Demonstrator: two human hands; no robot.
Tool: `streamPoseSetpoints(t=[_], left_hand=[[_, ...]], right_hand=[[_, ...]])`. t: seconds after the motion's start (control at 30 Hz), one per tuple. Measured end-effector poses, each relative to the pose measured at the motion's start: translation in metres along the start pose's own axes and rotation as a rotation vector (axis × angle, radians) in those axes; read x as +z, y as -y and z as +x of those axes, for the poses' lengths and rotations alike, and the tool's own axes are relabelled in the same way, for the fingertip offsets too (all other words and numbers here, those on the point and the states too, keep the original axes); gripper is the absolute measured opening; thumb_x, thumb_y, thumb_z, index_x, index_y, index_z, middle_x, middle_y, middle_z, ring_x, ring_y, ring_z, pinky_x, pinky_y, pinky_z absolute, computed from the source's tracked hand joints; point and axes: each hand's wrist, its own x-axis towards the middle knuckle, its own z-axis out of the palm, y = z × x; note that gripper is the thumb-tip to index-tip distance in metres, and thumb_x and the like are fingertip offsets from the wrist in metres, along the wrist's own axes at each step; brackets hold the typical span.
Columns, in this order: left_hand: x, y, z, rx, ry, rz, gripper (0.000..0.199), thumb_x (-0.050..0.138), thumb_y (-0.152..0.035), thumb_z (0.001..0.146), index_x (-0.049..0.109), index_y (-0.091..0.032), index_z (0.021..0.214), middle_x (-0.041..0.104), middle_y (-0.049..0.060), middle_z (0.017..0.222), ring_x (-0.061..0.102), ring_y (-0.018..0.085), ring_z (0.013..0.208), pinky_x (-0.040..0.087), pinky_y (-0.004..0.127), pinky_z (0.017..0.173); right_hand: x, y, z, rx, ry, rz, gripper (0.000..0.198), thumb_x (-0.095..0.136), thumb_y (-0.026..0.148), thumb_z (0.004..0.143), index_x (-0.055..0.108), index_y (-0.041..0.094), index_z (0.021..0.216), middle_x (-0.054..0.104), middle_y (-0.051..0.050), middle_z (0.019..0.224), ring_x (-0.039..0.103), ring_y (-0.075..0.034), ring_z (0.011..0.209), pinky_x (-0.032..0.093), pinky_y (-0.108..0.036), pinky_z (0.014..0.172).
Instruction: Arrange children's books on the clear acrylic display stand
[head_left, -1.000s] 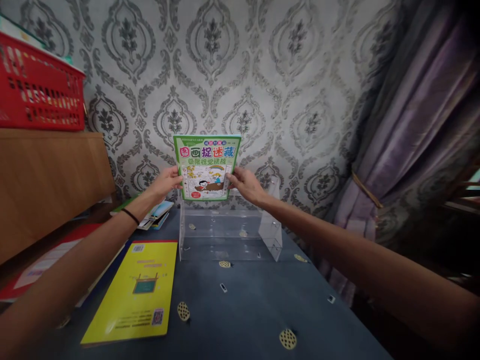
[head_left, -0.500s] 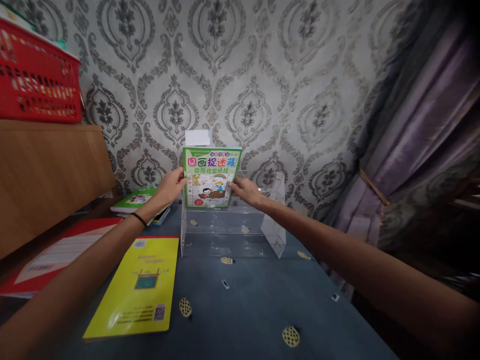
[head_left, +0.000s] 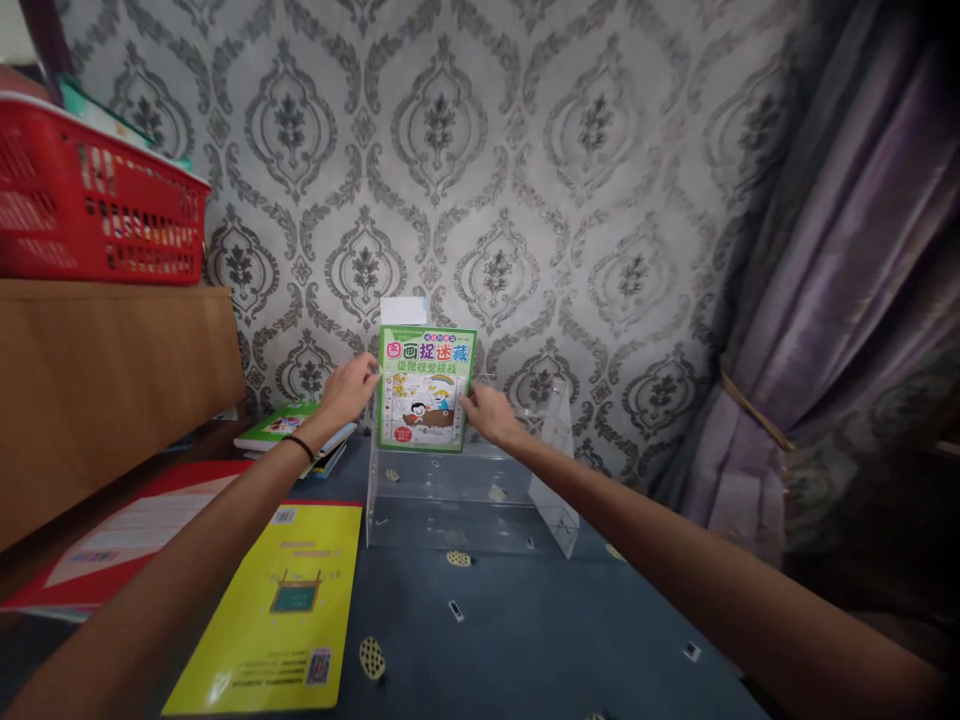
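Note:
A green-bordered children's book with a cartoon cover stands upright at the back tier of a clear acrylic stepped rack. My right hand pinches its right edge between thumb and fingers. Beside the left edge is my left hand, its fingers slightly curled and apart, the tips just off the cover. A white card or booklet sticks up behind the book's top left. The rack's lower tiers show the tablecloth through them.
A yellow book lies at front left, with a red-and-white book beyond it. Several stacked books, a green one on top, lie left of the rack. A red basket sits on a wooden cabinet. Purple curtain at right.
The view has tilted up a little. The book sits straighter against the rack. My left fingers have slid off its left edge, while the right hand stays on the other edge.

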Motion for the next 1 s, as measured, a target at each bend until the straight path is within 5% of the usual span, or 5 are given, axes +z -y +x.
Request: streamPoseSetpoints(t=[0.23,0.5,1.0], left_hand=[[0.000,0.003,0.005,-0.049,0.029,-0.054,0.016,0.055,-0.022,0.089,0.067,-0.022,0.099,0.073,0.007,0.090,0.065,0.024,0.086,0.043,0.033,0.077],[0.006,0.009,0.005,-0.027,0.058,-0.121,0.018,0.053,-0.021,0.085,0.068,-0.021,0.094,0.074,0.005,0.088,0.064,0.022,0.083,0.044,0.030,0.076],[0.016,0.011,0.015,-0.107,0.078,-0.217,0.016,0.054,-0.023,0.082,0.069,-0.017,0.083,0.071,0.004,0.078,0.061,0.019,0.072,0.044,0.028,0.068]], right_hand=[[-0.006,0.008,-0.009,0.050,-0.019,-0.077,0.026,0.049,0.028,0.098,0.056,0.013,0.119,0.074,-0.016,0.109,0.068,-0.028,0.102,0.045,-0.031,0.076],[-0.003,0.005,-0.007,0.045,0.043,-0.142,0.025,0.047,0.030,0.100,0.068,0.017,0.103,0.075,-0.013,0.105,0.069,-0.024,0.098,0.044,-0.028,0.074],[-0.002,0.002,-0.006,0.008,0.116,-0.163,0.029,0.043,0.028,0.104,0.069,0.014,0.105,0.077,-0.012,0.099,0.071,-0.021,0.097,0.044,-0.024,0.077]])
